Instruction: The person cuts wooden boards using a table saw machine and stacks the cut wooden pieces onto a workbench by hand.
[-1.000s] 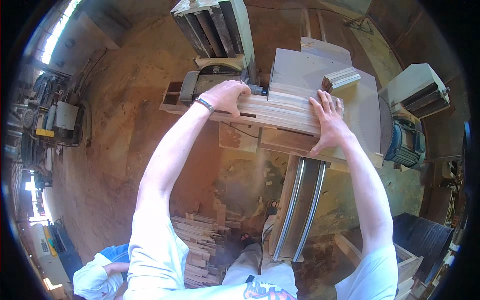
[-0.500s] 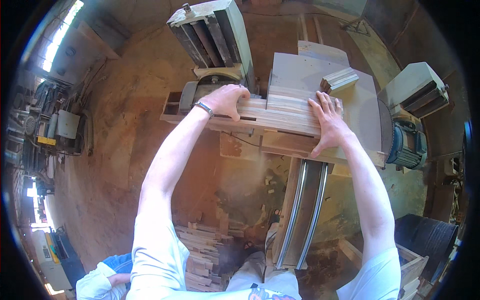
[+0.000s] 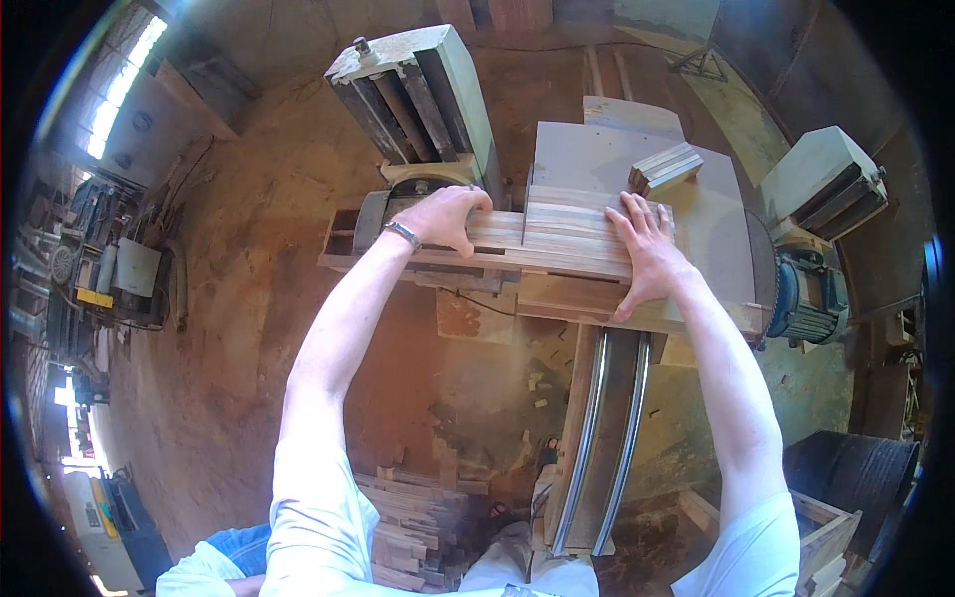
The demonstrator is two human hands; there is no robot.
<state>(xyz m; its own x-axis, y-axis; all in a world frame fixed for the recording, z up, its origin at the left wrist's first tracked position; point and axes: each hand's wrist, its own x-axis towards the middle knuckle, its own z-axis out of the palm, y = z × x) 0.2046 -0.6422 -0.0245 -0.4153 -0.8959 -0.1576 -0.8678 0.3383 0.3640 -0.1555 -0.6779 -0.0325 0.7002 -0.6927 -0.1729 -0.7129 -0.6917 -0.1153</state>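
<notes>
My left hand (image 3: 443,219) is curved over the left part of a bundle of long light wooden strips (image 3: 567,224), fingers and thumb gripping it beside a dark motor housing (image 3: 374,221). My right hand (image 3: 642,249) clamps the right end, fingers spread over the top and thumb down at the near edge. The strips lie in a wooden carriage (image 3: 557,294) along the front of a pale machine table (image 3: 587,149). Behind my right hand, a small stack of wooden blocks (image 3: 665,167) rests on that table. A round saw blade (image 3: 758,264) stands at the table's right side.
Machine columns (image 3: 418,99) rise at back left and right, with a blue motor (image 3: 806,298). Twin steel rails (image 3: 622,428) run toward me. Piled strips (image 3: 418,517) lie at lower left, a wooden crate (image 3: 826,527) lower right. Another person's sleeve (image 3: 204,572) shows at lower left.
The view has shifted, so the machine and my hands sit slightly lower in the picture. Both hands keep their places on the strips, which show no clear movement on the carriage.
</notes>
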